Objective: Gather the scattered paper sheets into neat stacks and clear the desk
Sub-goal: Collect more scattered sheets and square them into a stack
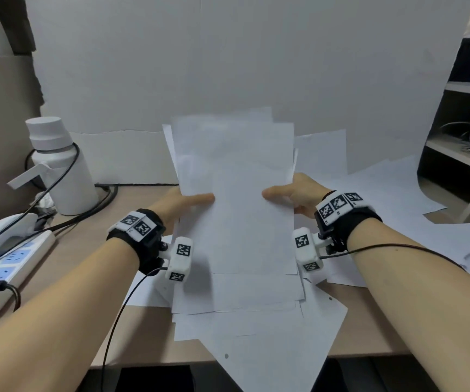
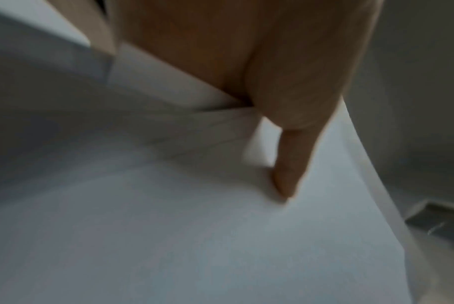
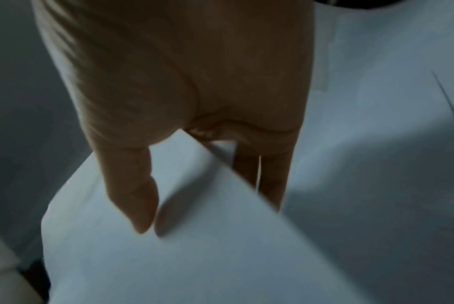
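Paper fills the middle of the head view: we hold a sheaf of white sheets [image 1: 236, 193] lifted and tilted above the desk [image 1: 86, 222]. Our left hand [image 1: 181, 205] pinches its left edge with the thumb laid flat on top, and our right hand [image 1: 296, 195] pinches the right edge the same way. Below the sheaf, at lower centre, lies a rough pile of loose sheets [image 1: 256, 321] with corners fanned out over the desk's near edge. More scattered sheets [image 1: 398, 199] cover the desk at the right of the frame. At the left stand a white bottle [image 1: 58, 165] and, nearer the lower left, a power strip [image 1: 7, 264]; a shelf unit [image 1: 460, 137] with tangled cables sits at the right edge.

In the left wrist view, which is blurred, the left hand's thumb [image 2: 290, 164] presses down on the top sheet at centre right; the fingers seem to be under the paper, though we cannot see them clearly.

In the right wrist view the right hand's thumb [image 3: 134, 195] lies on top of the sheaf at centre left, and two fingers [image 3: 270, 176] reach beneath its edge, so the sheets are clamped between them.
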`<control>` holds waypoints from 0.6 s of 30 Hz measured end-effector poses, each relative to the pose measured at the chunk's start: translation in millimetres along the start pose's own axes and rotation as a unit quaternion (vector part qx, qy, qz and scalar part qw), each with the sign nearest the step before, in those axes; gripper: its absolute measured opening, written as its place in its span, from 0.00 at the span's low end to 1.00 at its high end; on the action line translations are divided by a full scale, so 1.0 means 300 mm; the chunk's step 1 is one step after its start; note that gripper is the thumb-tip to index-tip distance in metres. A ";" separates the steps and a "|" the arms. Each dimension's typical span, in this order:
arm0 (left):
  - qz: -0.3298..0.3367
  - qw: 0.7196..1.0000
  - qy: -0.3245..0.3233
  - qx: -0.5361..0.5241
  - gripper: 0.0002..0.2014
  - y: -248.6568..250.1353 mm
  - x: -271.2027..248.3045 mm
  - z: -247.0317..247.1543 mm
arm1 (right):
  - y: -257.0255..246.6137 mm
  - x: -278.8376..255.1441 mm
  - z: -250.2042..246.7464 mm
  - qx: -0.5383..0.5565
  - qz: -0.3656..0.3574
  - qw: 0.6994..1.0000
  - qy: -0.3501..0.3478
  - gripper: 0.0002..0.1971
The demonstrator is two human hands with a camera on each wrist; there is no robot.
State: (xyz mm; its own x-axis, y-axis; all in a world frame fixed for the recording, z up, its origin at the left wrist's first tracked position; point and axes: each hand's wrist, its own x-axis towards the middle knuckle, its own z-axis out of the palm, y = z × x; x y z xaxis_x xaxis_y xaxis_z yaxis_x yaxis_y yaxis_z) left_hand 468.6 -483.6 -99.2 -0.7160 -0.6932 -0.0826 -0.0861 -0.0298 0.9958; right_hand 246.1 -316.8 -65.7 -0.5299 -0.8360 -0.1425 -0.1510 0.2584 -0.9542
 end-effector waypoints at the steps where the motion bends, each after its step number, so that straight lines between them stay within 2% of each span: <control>1: 0.002 0.999 0.016 0.032 0.14 -0.005 0.011 0.001 | -0.005 0.005 0.001 -0.037 0.012 0.999 -0.006 0.18; 3: 0.011 0.997 0.038 0.066 0.13 -0.001 0.023 -0.001 | -0.016 0.008 0.003 -0.076 0.012 0.997 -0.005 0.16; 6: 0.037 0.999 0.031 0.019 0.17 0.061 0.008 -0.008 | -0.061 -0.013 -0.016 -0.030 -0.054 0.998 0.027 0.16; 9: 0.072 0.995 -0.024 -0.066 0.19 0.140 -0.013 -0.038 | -0.123 -0.050 -0.054 0.074 -0.110 0.991 -0.031 0.12; 11: 0.053 0.995 -0.046 -0.069 0.20 0.160 -0.012 -0.048 | -0.152 -0.072 -0.056 0.090 -0.115 0.988 -0.054 0.11; 13: 0.008 1.000 -0.021 -0.016 0.17 0.150 0.012 -0.041 | -0.153 -0.066 -0.036 -0.006 -0.112 0.994 0.002 0.08; 15: -0.009 1.000 0.021 0.010 0.14 0.149 0.038 -0.030 | -0.157 -0.047 -0.008 -0.114 -0.124 0.983 0.071 0.08; 17: 0.019 0.997 0.074 0.019 0.10 0.178 0.053 -0.012 | -0.179 -0.034 0.011 -0.151 -0.144 0.969 0.136 0.07; 18: 0.049 0.993 0.104 0.028 0.09 0.204 0.054 0.000 | -0.200 -0.040 0.021 -0.156 -0.164 0.960 0.163 0.02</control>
State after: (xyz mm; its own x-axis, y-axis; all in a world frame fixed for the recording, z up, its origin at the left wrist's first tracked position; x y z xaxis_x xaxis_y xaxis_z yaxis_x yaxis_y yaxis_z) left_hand 451.6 -496.6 -39.7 -0.5650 -0.8245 0.0302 -0.0653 0.0812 0.9946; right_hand 267.0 -325.5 -8.3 -0.6365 -0.7141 0.2915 -0.5700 0.1809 -0.8014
